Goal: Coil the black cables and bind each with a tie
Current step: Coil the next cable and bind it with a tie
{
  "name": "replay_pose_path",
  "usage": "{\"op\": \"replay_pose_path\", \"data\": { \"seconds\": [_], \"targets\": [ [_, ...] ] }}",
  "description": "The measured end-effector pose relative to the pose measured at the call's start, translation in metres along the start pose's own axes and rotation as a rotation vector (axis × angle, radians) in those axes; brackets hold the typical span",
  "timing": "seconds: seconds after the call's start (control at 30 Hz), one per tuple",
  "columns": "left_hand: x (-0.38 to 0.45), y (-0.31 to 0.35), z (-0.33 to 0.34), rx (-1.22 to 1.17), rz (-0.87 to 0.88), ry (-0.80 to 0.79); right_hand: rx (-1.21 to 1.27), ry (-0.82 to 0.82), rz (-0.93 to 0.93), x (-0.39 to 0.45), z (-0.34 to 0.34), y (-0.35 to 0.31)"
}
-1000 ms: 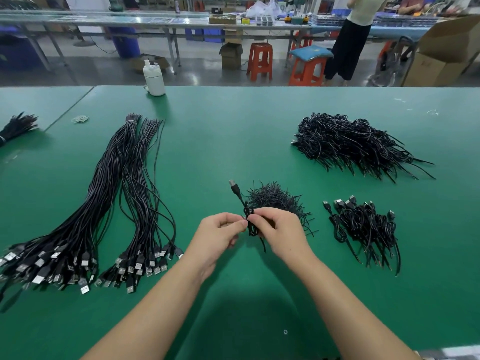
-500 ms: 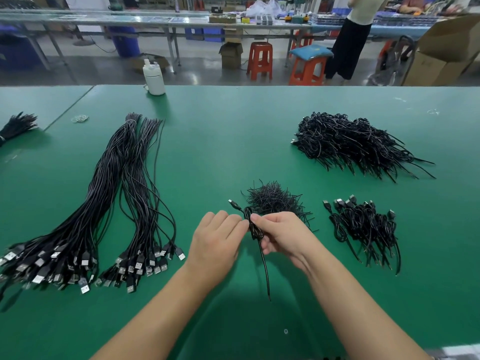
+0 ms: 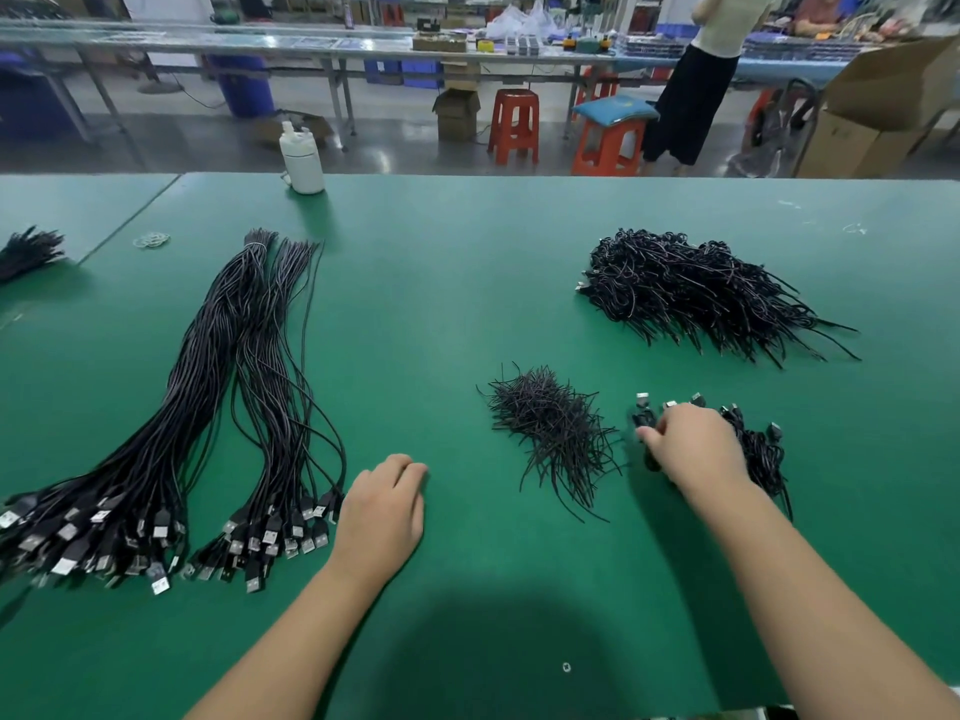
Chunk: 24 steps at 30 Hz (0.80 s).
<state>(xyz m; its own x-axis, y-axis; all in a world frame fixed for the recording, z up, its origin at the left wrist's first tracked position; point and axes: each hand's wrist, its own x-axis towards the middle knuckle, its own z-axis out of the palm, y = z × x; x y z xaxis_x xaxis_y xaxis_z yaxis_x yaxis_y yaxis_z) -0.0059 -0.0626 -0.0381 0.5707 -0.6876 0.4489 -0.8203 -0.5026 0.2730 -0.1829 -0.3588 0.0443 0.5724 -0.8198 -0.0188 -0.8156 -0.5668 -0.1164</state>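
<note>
Cables (image 3: pixel 763 449) already bound lie at three o'clock, where our right hand (image 3: pixel 693 444) seems to pinch one onto the pile, while our left hand (image 3: pixel 382 514), loosely curled and holding nothing, waits beside the loose bundle (image 3: pixel 280 407) at nine o'clock.

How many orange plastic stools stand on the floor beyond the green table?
2 fully seen: a bare stool at centre, a blue-cushioned stool to its right. Orange legs behind may be more.

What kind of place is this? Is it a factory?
Probably a factory workshop. A green worktable holds bundles of black cables awaiting coiling, a long bench behind carries parts, and cardboard boxes stand by plastic stools.
</note>
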Motion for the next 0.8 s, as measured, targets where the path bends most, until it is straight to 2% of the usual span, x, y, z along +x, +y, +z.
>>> {"op": "replay_pose_path", "data": {
  "seconds": [0.2,0.43,0.57,0.67,0.8],
  "targets": [
    [-0.002,-0.004,0.003,-0.014,-0.026,-0.03,-0.039,-0.047,0.095,0.021,0.014,0.03],
    [-0.004,-0.004,0.005,-0.012,-0.05,-0.02,-0.07,0.099,-0.016,0.015,0.014,0.022],
    [-0.004,-0.005,0.008,0.002,-0.056,-0.012,0.095,0.076,-0.162,0.001,0.016,-0.012],
    [-0.003,-0.006,0.008,0.018,-0.053,-0.01,0.319,0.03,-0.248,-0.023,0.024,-0.052],
    [-0.002,-0.008,0.005,0.138,-0.069,-0.03,0.517,-0.011,-0.336,-0.061,0.051,-0.1]
  ]
}}
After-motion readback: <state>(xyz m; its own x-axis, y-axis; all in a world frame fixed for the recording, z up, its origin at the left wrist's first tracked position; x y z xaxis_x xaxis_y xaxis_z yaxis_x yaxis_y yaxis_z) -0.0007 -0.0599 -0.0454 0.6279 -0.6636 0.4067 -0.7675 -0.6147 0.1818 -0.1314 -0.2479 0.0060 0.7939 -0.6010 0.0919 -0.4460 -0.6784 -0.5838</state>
